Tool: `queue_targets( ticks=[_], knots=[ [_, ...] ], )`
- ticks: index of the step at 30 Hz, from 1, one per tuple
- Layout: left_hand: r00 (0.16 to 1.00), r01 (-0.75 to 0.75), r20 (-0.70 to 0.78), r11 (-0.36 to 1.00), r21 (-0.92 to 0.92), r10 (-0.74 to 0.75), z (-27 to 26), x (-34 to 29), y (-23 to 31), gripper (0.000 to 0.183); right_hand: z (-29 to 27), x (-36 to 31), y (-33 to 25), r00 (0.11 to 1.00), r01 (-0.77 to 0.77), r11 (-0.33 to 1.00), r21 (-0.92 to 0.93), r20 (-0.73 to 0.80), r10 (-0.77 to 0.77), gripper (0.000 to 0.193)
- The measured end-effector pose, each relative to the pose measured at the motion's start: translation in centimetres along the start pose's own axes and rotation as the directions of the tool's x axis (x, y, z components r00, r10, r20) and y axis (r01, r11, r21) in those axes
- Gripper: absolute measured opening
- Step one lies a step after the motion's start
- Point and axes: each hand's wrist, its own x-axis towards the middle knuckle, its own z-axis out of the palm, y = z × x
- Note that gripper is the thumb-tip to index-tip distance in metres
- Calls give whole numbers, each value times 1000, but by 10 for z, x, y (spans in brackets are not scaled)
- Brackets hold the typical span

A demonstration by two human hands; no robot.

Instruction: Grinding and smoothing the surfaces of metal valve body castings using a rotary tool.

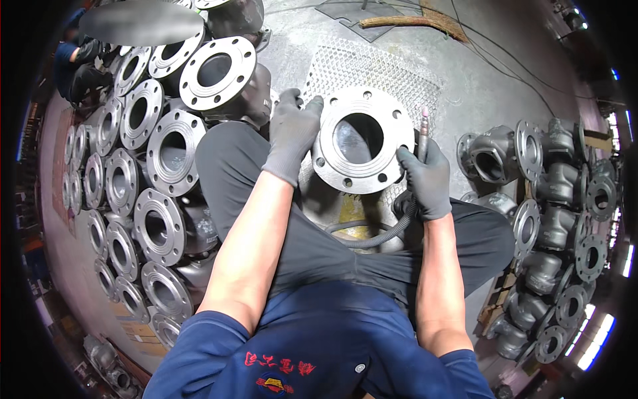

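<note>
A grey metal valve body stands between my knees, its round bolt-holed flange facing up and its bore open. My left hand, in a dark grey glove, grips the flange's left edge with thumb and fingers. In my gloved right hand is a slim grinder with a pink tip, pointing away from me beside the flange's right edge. The right thumb rests against the flange rim. From the grinder a dark ribbed hose curls down below the valve body. The fingers behind the grinder are partly hidden.
Flanged valve bodies crowd the left side, stacked close to my left knee. More castings stand in rows at right. Metal mesh lies on the floor ahead, near a wooden piece and cables. Another person is far left.
</note>
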Motion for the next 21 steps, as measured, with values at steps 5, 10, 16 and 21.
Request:
queue_targets(
  ticks=[5,10,16,21],
  knots=[
    [929,175,352,975,-140,-116,46,-11,-2,57,-40,23,22,994,-105,992,73,-32,107,29],
    [878,144,474,980,-136,-63,76,-14,24,50,-79,53,44,968,-226,974,12,-105,226,32],
    [856,271,497,942,-196,-143,79,-23,46,48,-90,40,58,937,-308,937,164,-121,329,27],
    [824,405,529,863,-303,-201,72,-23,45,44,-83,40,62,946,-282,939,198,-106,306,28]
  ],
)
